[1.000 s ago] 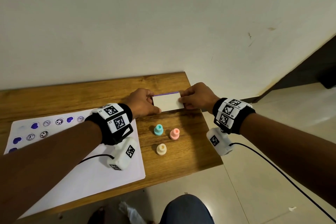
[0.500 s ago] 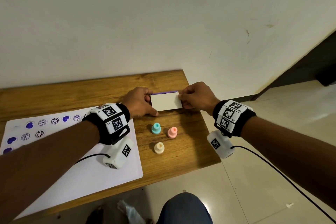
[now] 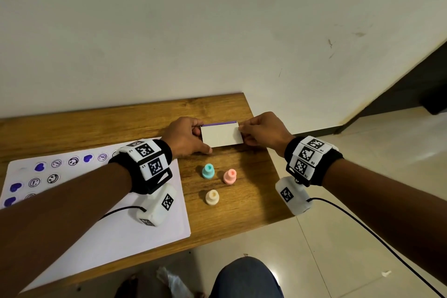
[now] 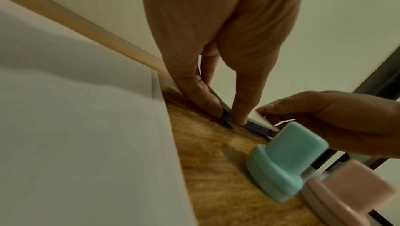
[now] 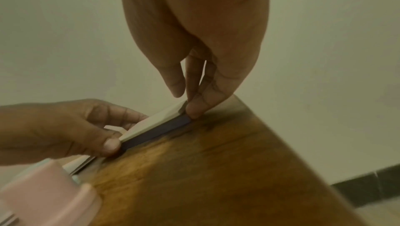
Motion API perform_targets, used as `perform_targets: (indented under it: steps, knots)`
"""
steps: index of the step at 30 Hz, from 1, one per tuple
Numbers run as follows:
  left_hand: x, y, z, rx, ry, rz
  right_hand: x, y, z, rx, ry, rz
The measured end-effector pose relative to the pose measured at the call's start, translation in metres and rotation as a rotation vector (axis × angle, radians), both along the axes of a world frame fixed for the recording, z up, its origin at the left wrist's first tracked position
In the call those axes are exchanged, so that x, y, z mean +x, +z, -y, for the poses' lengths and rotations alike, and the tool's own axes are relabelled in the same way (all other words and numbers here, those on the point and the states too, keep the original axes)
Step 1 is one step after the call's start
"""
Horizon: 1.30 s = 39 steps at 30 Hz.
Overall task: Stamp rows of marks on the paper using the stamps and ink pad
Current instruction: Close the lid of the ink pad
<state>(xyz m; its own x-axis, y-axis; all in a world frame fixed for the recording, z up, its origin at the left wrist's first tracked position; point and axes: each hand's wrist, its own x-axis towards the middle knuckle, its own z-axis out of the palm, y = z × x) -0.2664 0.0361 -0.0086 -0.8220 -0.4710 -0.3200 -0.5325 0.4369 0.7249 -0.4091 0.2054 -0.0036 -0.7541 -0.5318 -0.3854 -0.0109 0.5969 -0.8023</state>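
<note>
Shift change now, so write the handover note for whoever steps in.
Left hand: grips the left end of the ink pad.
Right hand: pinches the white lid at the pad's right end.
Teal stamp, pink stamp and cream stamp stand on the table, untouched.
Paper: hearts and faces stamped along its far left part.
Left: ink a stamp, continue the rows.

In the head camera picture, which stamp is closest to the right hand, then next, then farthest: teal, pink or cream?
From the right hand:
1. Pink stamp, just below the ink pad, right side.
2. Teal stamp, left of the pink one.
3. Cream stamp, nearest the table's front edge.
</note>
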Motion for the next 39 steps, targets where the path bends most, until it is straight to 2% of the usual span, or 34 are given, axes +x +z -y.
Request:
perform_targets:
  steps: [3, 7, 12, 20, 28, 33, 39]
  knots:
    - [0.0, -0.001, 0.0, 0.007, 0.006, -0.011, 0.003, 0.002, 0.0, 0.057, 0.074, -0.077]
    - [0.0, -0.003, -0.001, 0.016, 0.011, -0.016, 0.003, 0.0, -0.002, -0.031, -0.009, 0.035]
    - [-0.001, -0.001, -0.001, 0.009, -0.01, -0.008, 0.005, -0.003, -0.003, -0.071, -0.067, 0.023]
    - [-0.003, 0.0, 0.001, -0.005, -0.05, 0.037, 0.002, -0.001, 0.001, 0.028, -0.047, 0.042]
    - [-0.007, 0.002, 0.002, -0.105, -0.099, 0.042, 0.0, 0.002, 0.004, 0.038, -0.049, 0.063]
    - [-0.01, 0.003, 0.004, -0.093, -0.091, 0.058, -0.003, -0.001, 0.006, 0.037, -0.037, 0.03]
    - [-0.009, 0.001, 0.006, -0.09, -0.064, 0.058, -0.007, -0.006, 0.021, 0.047, -0.002, -0.112]
